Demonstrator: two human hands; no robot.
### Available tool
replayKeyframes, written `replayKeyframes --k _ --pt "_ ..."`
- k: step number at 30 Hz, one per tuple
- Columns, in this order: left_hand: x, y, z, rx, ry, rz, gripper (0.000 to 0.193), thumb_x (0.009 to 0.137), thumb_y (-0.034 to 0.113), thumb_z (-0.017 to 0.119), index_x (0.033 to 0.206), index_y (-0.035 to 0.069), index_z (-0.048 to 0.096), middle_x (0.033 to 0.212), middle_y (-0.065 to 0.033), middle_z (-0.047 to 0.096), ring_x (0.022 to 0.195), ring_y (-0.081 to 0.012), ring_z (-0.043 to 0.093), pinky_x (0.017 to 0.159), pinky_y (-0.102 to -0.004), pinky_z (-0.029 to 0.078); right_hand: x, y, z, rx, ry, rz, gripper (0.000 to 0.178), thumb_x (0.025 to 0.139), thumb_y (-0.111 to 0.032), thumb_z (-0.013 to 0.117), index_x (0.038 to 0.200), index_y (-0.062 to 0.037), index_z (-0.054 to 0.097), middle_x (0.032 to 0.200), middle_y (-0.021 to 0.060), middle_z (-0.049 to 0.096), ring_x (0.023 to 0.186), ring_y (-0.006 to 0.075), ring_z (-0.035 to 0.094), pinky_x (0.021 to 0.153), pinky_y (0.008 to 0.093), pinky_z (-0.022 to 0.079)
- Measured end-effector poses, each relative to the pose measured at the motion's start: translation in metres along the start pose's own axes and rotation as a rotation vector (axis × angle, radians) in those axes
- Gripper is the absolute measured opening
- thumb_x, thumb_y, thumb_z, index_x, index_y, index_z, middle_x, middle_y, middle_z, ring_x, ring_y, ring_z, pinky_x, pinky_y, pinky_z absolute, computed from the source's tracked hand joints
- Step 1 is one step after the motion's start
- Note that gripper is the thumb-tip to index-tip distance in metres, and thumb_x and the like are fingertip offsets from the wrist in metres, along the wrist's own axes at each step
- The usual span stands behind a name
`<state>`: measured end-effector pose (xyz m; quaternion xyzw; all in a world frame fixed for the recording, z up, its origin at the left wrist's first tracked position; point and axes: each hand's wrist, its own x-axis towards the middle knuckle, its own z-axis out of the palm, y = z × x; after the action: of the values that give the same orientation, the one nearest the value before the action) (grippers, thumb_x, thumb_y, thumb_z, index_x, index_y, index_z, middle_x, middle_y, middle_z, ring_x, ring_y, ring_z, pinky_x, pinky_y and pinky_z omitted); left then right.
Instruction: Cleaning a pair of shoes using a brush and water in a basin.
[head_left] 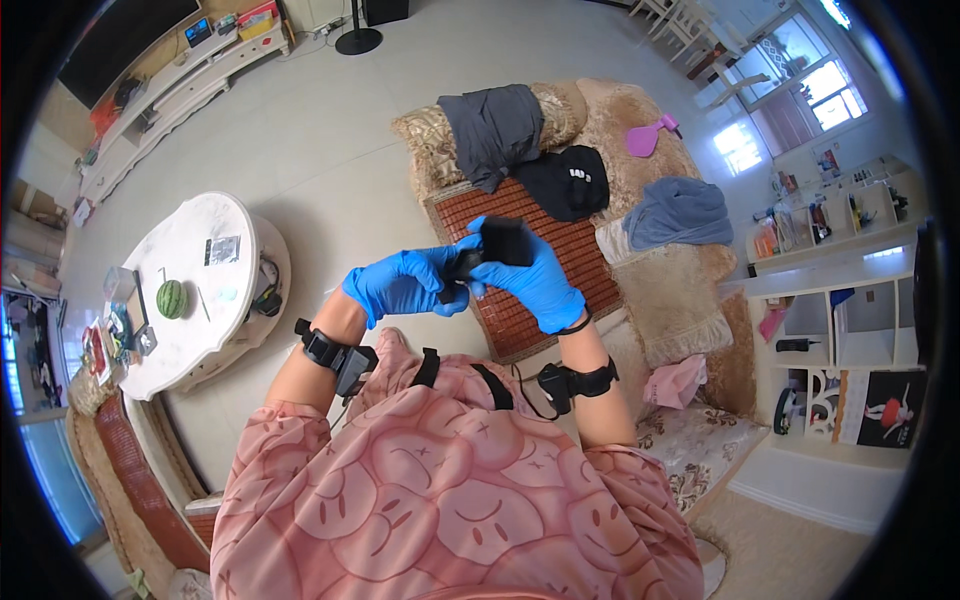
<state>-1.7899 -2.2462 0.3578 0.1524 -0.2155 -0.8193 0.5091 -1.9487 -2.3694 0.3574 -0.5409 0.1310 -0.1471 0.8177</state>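
Note:
Both of my hands wear blue gloves and meet in front of my body, above the edge of the sofa seat. Between them is a black thing (507,242) with a blocky, flat-faced end and a narrower part toward the left; its exact kind is not clear. My right hand (540,285) is closed around the blocky end from below and the right. At the narrower part, my left hand (400,285) grips with bent fingers, which partly hide it. Black strapped devices (345,360) sit on my forearms.
Ahead is a sofa with a brown woven mat (555,270), a dark grey garment (490,130), a black garment (565,185) and a blue-grey cloth (678,212). Left stands an oval white table (200,335) bearing a watermelon (172,299). White shelves (865,335) are at right.

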Motion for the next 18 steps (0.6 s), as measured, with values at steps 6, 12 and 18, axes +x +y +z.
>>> replayKeyframes --k 6,12,18 --pt "-0.043 0.013 -0.016 0.116 -0.058 0.142 0.065 0.066 -0.011 0.05 0.126 0.011 0.036 0.113 -0.0089 0.051 0.083 -0.0185 0.049 0.072 -0.027 0.04 0.023 0.009 0.03 0.385 0.079 -0.075 0.05 0.079 -0.023 0.063 0.121 -0.0074 0.041 0.107 0.0092 0.053 0.089 0.018 0.054 0.075 0.0282 0.048" --pt "-0.083 0.034 -0.017 0.666 0.216 0.333 0.046 0.08 0.001 0.058 0.121 0.007 0.038 0.11 -0.0079 0.052 0.1 -0.02 0.052 0.085 -0.0319 0.043 0.039 0.011 0.048 0.528 0.168 -0.023 0.04 0.081 -0.023 0.061 0.116 -0.0107 0.046 0.108 0.0076 0.055 0.095 0.021 0.057 0.071 0.0313 0.051" --pt "-0.108 0.043 -0.026 0.587 0.433 0.328 0.032 0.082 0.008 0.058 0.111 0.006 0.044 0.102 -0.0084 0.055 0.088 -0.0169 0.057 0.075 -0.0288 0.046 0.065 0.03 0.073 0.353 0.122 -0.035 0.038 0.077 -0.007 0.065 0.11 -0.0116 0.048 0.103 0.0055 0.058 0.091 0.019 0.059 0.069 0.0278 0.051"
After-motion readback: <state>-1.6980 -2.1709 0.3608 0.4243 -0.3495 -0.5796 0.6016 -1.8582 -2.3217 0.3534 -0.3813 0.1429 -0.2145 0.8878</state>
